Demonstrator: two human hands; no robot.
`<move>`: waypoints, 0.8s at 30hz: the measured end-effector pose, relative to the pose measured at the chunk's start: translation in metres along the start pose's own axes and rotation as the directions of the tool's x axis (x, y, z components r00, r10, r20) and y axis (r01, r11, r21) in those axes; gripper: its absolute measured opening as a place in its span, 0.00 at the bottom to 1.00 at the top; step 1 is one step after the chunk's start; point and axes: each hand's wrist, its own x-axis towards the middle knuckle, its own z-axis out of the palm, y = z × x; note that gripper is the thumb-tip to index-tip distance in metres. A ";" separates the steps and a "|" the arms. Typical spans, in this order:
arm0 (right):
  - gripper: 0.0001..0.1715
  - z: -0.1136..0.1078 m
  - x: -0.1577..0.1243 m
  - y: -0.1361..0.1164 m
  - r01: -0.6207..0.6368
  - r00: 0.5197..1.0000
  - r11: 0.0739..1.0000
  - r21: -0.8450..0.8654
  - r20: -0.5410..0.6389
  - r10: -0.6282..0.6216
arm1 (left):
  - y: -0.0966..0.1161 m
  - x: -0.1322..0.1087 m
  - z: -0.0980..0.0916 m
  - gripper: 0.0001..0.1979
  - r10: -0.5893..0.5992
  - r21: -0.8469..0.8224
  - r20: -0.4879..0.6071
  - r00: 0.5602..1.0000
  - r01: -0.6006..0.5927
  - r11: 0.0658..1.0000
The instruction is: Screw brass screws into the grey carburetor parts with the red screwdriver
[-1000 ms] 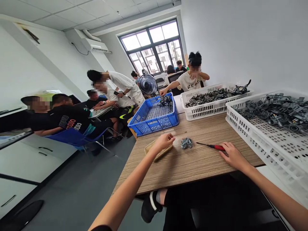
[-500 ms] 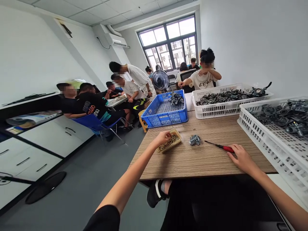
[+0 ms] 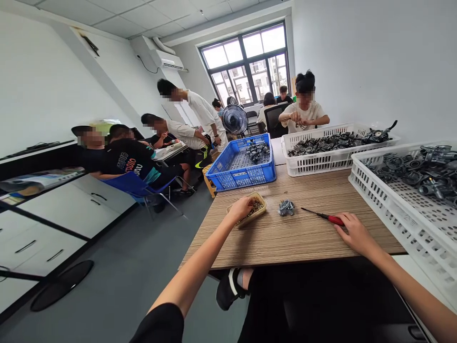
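My left hand (image 3: pixel 241 207) reaches down into a small cream tub (image 3: pixel 263 196) of brass-coloured screws (image 3: pixel 257 206). Its fingers are curled together among the screws, and the fingertips are hidden. On the wooden table, my right hand (image 3: pixel 353 232) rests with thumb and fingers around the end of the red handle of a screwdriver (image 3: pixel 334 219), whose dark shaft points left. Between the tub and the screwdriver tip sits a small grey metal carburetor-like part (image 3: pixel 286 207), touched by neither hand.
Behind the tub stands a blue crate (image 3: pixel 243 178) with several metal parts. Two white crates (image 3: pixel 317 164) full of similar parts line the back and right. Across the table sits a co-worker (image 3: pixel 303 116), hands together. Other people and a fan (image 3: pixel 234 119) are farther back.
My left hand has sunk slightly deeper into the screws. My right hand stays at the screwdriver. The co-worker opposite has brought both hands together at the chest. The view has shifted slightly.
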 end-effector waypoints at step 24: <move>0.20 -0.004 0.000 -0.003 -0.008 1.000 1.000 -0.005 0.012 0.008 | 0.007 -0.015 -0.018 0.07 0.062 0.000 0.109 0.992 -0.062 0.998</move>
